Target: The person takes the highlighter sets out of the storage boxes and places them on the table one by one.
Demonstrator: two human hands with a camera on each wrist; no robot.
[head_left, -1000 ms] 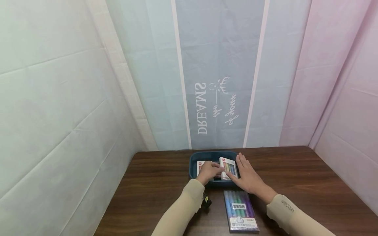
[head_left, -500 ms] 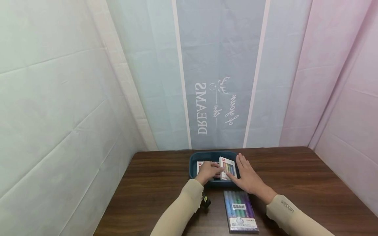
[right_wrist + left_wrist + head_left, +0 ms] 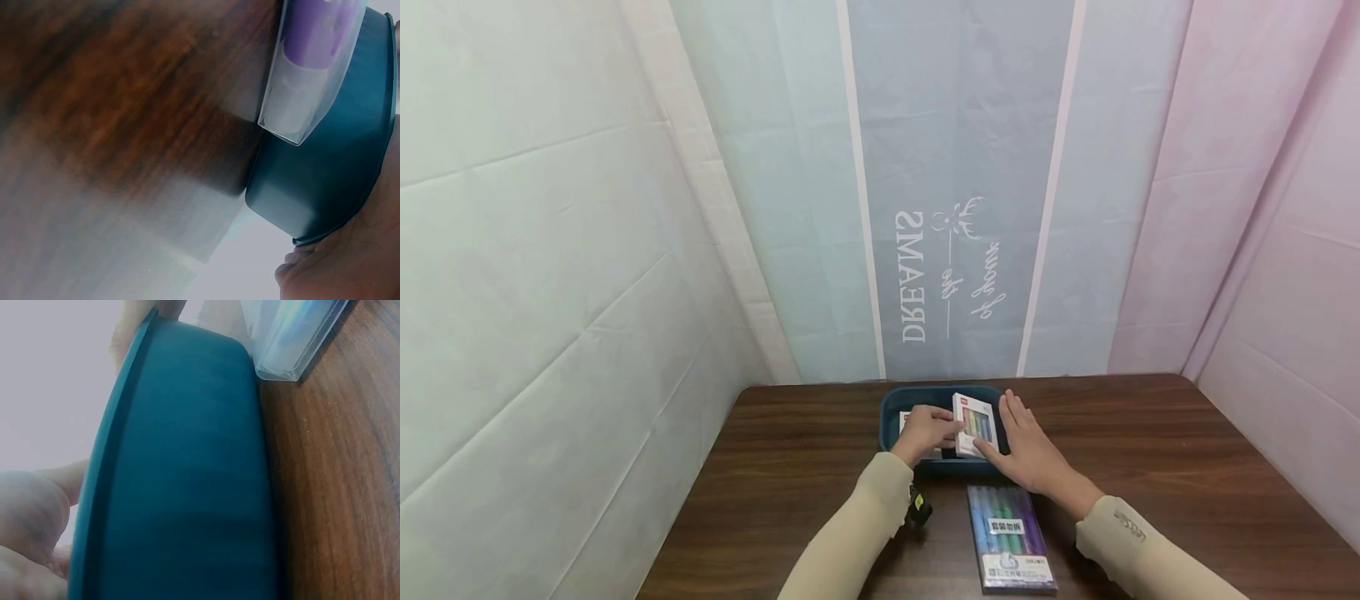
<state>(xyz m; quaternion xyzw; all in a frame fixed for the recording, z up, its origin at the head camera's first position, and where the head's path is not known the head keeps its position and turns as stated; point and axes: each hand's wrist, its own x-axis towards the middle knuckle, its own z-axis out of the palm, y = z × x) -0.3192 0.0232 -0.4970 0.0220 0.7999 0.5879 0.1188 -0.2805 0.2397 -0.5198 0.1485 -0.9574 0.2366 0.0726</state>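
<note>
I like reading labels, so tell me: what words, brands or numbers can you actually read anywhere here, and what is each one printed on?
"DREAMS": on the backdrop cloth, printed mirrored and sideways.
Cursive script beside it: not legible.
Pen pack on the table: white label with characters, too small to read.
Box of coloured pens, which the left hand holds and the right hand touches over the blue tray: red mark, unreadable.
Wrist views: none.

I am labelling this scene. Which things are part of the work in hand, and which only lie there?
In hand: left hand; right hand; white box of coloured pens; dark teal plastic tray.
Lying about: clear flat pack of pens; brown wooden table.
</note>
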